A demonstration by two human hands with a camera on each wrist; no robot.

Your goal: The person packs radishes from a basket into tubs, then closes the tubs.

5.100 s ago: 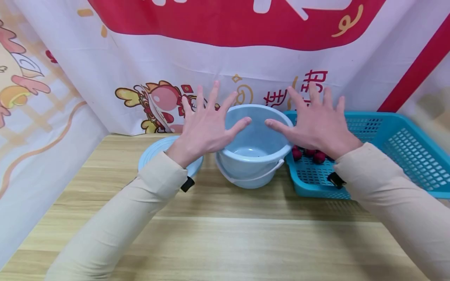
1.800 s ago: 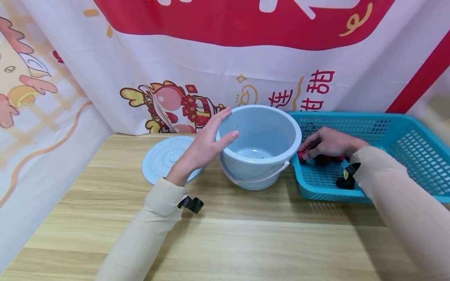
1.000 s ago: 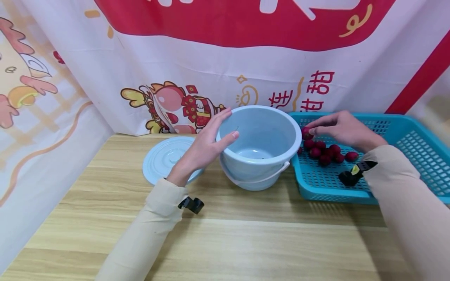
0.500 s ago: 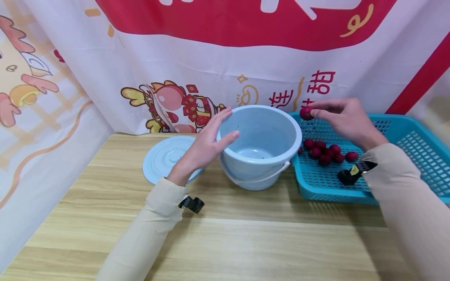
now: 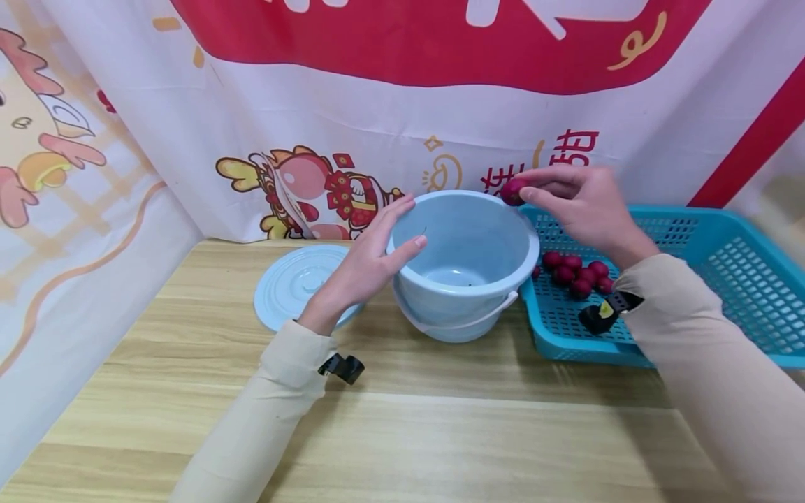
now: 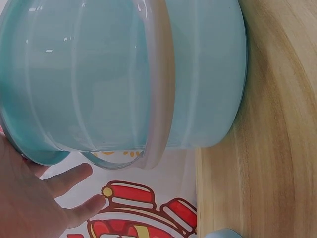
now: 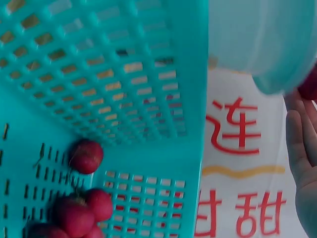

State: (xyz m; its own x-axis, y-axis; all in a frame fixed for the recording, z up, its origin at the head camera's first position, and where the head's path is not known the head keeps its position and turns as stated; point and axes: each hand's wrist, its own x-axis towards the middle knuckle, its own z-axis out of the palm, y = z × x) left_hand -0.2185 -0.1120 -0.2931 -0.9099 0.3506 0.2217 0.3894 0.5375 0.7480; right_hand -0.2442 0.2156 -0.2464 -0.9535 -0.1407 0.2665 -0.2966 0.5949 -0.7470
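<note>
A light blue bucket (image 5: 455, 311) stands upright, its handle hanging down the near side. At its left rim rests my left hand (image 5: 367, 258), fingers fairly straight, thumb over the edge. In the left wrist view, that hand's spread fingers (image 6: 72, 178) show beside the rim. My right hand (image 5: 585, 209) pinches a dark red radish (image 5: 513, 191) just above the bucket's right back rim. The right wrist view catches that radish (image 7: 310, 87) only partly, at its right border. Several more radishes (image 5: 580, 288) lie in a teal plastic basket (image 5: 585, 355).
The basket stands right beside the bucket. A round blue lid (image 5: 289, 286) lies on the wooden table (image 5: 402, 433) to the bucket's left, partly under my left wrist. A printed white cloth (image 5: 302, 105) hangs behind everything.
Both hands were first raised, spread and holding nothing. The left then settled on the bucket rim; the right reached into the basket, lifted a radish and carried it left to the bucket's rim.
</note>
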